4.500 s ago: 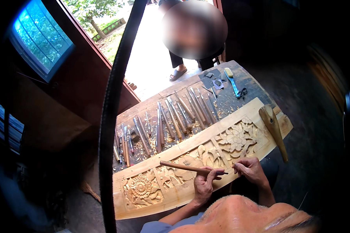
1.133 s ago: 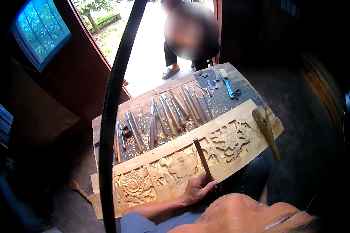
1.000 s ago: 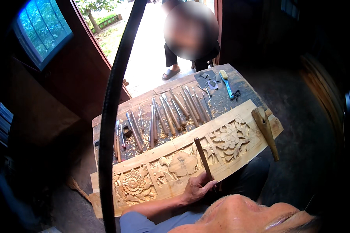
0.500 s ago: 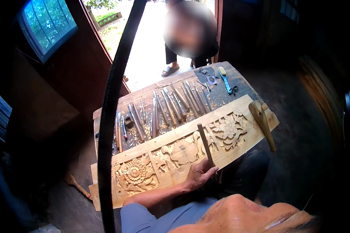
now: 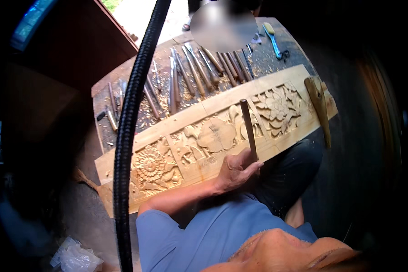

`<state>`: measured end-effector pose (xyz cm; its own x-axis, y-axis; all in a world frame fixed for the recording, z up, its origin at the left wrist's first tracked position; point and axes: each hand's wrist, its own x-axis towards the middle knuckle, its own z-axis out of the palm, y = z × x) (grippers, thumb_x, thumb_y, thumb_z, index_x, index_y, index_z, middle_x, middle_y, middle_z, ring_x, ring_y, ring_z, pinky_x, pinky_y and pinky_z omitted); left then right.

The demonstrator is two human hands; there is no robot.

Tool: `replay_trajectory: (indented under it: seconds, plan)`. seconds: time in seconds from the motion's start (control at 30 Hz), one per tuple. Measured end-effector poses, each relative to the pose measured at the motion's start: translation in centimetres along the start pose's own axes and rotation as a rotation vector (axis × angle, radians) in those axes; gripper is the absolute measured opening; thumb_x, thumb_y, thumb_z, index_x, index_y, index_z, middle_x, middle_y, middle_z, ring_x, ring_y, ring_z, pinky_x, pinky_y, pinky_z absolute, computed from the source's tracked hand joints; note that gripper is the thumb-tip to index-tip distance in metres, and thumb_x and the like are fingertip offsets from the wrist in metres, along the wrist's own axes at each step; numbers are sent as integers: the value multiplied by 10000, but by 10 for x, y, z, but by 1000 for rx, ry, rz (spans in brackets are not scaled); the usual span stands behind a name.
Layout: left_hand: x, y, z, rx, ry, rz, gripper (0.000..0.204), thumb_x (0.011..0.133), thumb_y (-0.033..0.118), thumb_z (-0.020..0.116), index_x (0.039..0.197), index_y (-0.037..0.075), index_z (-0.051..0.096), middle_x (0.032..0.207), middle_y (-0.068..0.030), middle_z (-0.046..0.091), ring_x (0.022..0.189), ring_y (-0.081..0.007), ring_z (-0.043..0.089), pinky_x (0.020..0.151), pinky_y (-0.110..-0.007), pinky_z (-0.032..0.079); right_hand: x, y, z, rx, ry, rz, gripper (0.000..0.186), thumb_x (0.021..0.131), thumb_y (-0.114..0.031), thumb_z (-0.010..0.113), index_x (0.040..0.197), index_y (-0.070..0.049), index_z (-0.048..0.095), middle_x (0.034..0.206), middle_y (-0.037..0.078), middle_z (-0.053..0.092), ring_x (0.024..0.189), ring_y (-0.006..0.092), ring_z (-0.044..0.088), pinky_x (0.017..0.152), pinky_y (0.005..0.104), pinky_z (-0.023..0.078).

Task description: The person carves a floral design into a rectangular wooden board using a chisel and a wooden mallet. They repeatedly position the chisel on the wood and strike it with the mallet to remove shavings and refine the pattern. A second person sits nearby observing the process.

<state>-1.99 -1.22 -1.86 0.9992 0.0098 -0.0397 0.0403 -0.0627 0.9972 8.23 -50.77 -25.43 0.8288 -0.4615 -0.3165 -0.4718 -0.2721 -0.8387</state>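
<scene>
My left hand [image 5: 235, 171] is closed round the lower part of a slim dark brown rod [image 5: 248, 127], which points up and away, its other end hidden. The hand is at the near edge of a long carved wooden panel [image 5: 204, 170]. Flowers and leaves stand in relief on the panel: a round bloom [image 5: 150, 165] at the left, a smoother flower shape [image 5: 216, 135] in the middle and a pointed-petal bloom [image 5: 276, 108] at the right. A wooden mallet [image 5: 319, 109] rests across its right end. My right hand is hidden; only a bit of bare skin shows below the blue sleeve.
Several carving chisels [image 5: 197, 75] lie in a row among wood shavings on the worktable [image 5: 289, 36]. A blue-handled brush [image 5: 273, 41] lies at the far right. A black braided cable [image 5: 132, 99] crosses the view. Clear plastic [image 5: 79, 257] is at lower left; a blurred person sits beyond.
The view has tipped downward, so the table and panel sit higher in it. My left hand keeps its hold on the rod, with little change against the panel.
</scene>
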Motion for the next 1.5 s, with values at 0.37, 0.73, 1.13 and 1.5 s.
replay_trajectory:
  seconds: [0.37, 0.73, 1.13, 1.5]
  plan:
    - [-9, 1, 9, 207, -151, 365, 226, 847, 158, 798, 851, 58, 595, 578, -125, 542, 497, -310, 581, 473, -408, 441, -47, -292, 29, -242, 258, -717, 297, 1038, -163, 612, 1311, -76, 690, 1280, 107, 711, 1175, 228, 670, 999, 338, 524]
    - [-4, -2, 8, 355, -261, 502, 165, 792, 145, 810, 869, 84, 677, 555, -53, 543, 469, -229, 556, 446, -369, 425, -44, -346, 102, -760, 101, -714, 605, 861, -450, 780, 1368, -151, 640, 1163, 228, 723, 1097, 386, 700, 928, 439, 546]
    - [7, 3, 0, 174, -292, 256, 163, 853, 144, 787, 903, 62, 656, 597, -64, 576, 509, -243, 605, 465, -365, 469, -102, -349, 34, 971, -673, -338, 884, 976, -363, 716, 1575, 44, 209, 1412, 205, 522, 929, 137, 628, 666, 258, 530]
    - [12, 3, 2, 168, -298, 216, 201, 855, 170, 824, 949, 53, 690, 611, -53, 587, 508, -214, 608, 461, -340, 461, -135, -330, 109, 1305, -843, -47, 489, 1019, -324, 660, 1275, -29, 367, 858, 85, 556, 516, 110, 547, 472, 230, 472]
